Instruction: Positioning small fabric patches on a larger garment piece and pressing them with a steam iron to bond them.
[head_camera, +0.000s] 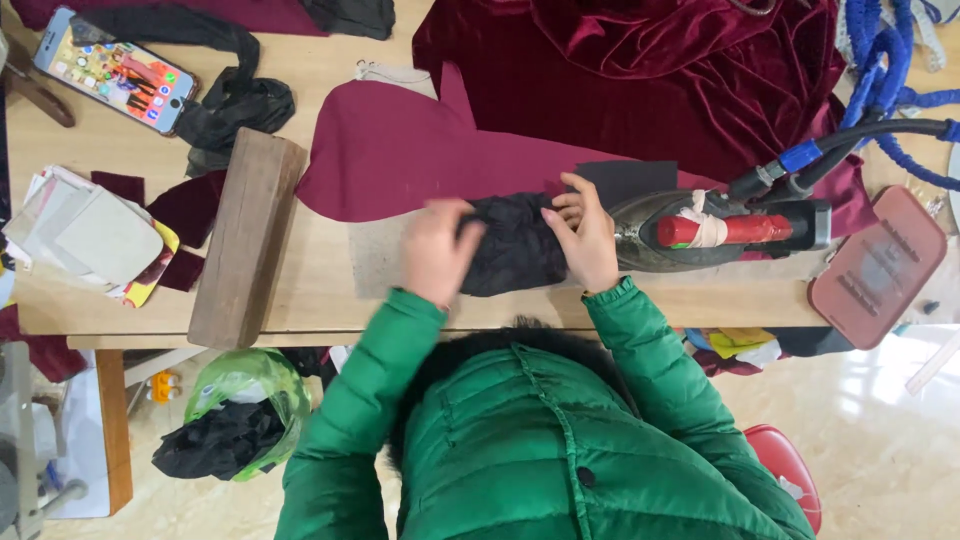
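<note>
Both hands are working a crumpled black fabric piece (515, 243) on the wooden table (330, 290); left hand (438, 252) is looking blurred, fingers curled and pinching its left edge; right hand (583, 232) is pressing on its right edge, fingers bent and gripping; the cloth is sitting right between them. Just beyond the right hand a steam iron (720, 232) is resting; above both, maroon fabric (400, 150) is lying flat. Looks like the smoothing-out step; flattening it calls for an even outward pull.
</note>
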